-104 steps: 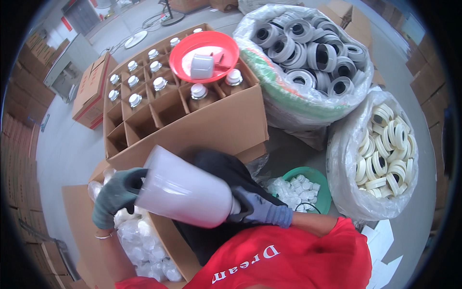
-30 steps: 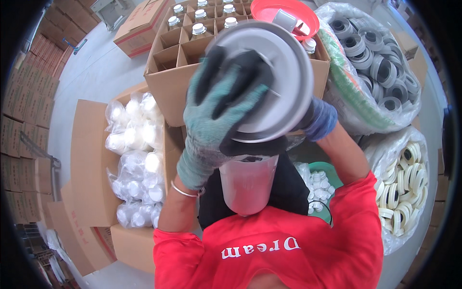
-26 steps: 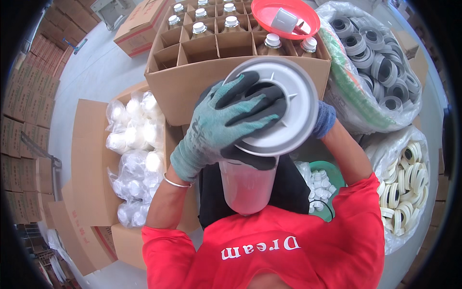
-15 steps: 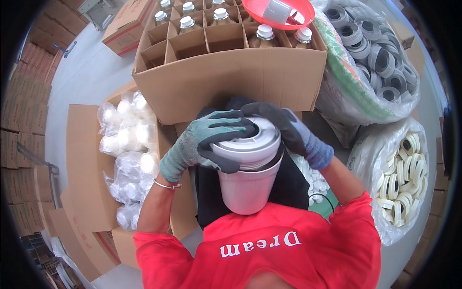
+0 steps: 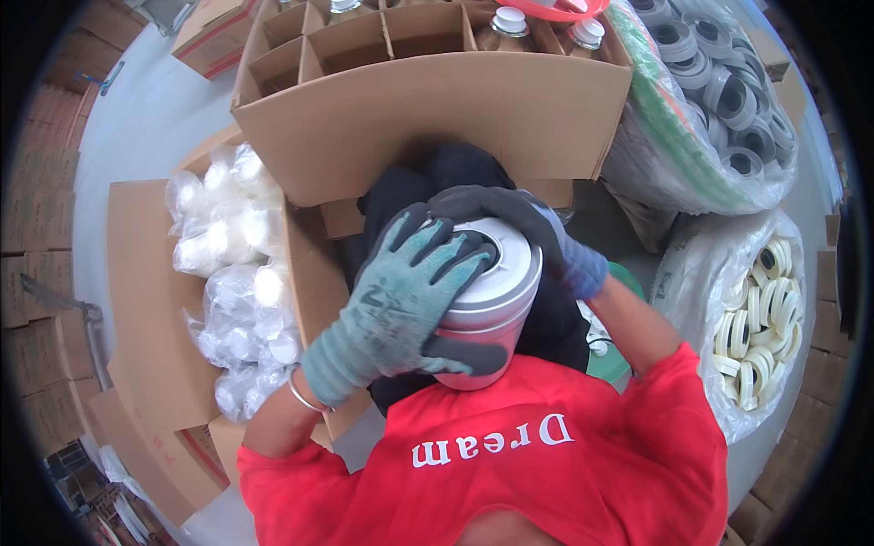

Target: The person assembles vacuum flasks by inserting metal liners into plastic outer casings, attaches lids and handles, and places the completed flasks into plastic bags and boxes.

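Change: the white jar sits lower and closer to the chest than half a second ago, lid up.
Left grip: gloved, fingers spread flat over the lid, thumb clamped on the jar's side.
Right grip: gloved, curled over the lid's 1 o'clock rim.
Floor: grey concrete.
9 o'clock: open carton of bagged white jars.
12 o'clock: divided cardboard box holding capped bottles.
3 o'clock: clear bags of tape rolls.
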`<state>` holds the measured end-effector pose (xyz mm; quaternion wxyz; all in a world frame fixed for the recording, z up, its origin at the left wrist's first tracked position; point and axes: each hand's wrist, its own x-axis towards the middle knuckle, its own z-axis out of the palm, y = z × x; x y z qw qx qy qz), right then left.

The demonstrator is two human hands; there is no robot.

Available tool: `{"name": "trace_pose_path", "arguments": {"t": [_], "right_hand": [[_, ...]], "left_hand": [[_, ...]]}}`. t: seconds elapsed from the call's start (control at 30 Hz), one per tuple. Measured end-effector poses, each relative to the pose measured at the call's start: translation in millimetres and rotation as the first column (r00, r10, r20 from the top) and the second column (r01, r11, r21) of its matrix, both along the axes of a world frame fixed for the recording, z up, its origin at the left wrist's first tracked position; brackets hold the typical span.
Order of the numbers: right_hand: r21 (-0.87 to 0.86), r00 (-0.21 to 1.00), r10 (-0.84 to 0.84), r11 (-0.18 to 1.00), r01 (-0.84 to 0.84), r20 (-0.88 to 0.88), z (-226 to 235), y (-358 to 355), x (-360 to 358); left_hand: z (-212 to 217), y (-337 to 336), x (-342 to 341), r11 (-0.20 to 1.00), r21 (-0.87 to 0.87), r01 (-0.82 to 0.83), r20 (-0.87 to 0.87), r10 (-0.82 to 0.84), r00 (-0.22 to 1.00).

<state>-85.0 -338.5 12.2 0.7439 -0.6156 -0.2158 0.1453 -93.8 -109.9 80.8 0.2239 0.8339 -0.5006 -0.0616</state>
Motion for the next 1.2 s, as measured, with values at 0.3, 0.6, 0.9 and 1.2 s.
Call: {"name": "trace_pose_path", "arguments": {"t": [0.3, 0.6, 0.9, 1.2], "right_hand": [[-0.441, 0.788, 0.066, 0.855, 0.272, 0.613, 51.1, -11.3, -41.4], [-0.666, 0.870, -0.471, 0.604, 0.438, 0.145, 45.4, -86.0, -149.3], [-0.052, 0.791, -0.396, 0.905, 0.423, -0.466, -43.8, -99.0, -150.9], [-0.212, 0.803, -0.437, 0.809, 0.548, 0.406, -6.2, -90.4, -123.5]], "left_hand": [[-90.1, 8.6, 25.2, 0.686, -0.512, -0.518, -0.611, 0.133, 0.781], [-130.2, -19.0, -46.5, 0.699, -0.075, -0.712, -0.807, 0.377, 0.455], [-43.9, -29.8, -62.6, 0.902, -0.377, -0.208, -0.328, 0.080, 0.941], [-75.6, -13.6, -48.5, 0.783, -0.187, -0.593, -0.831, 0.195, 0.520]]}}
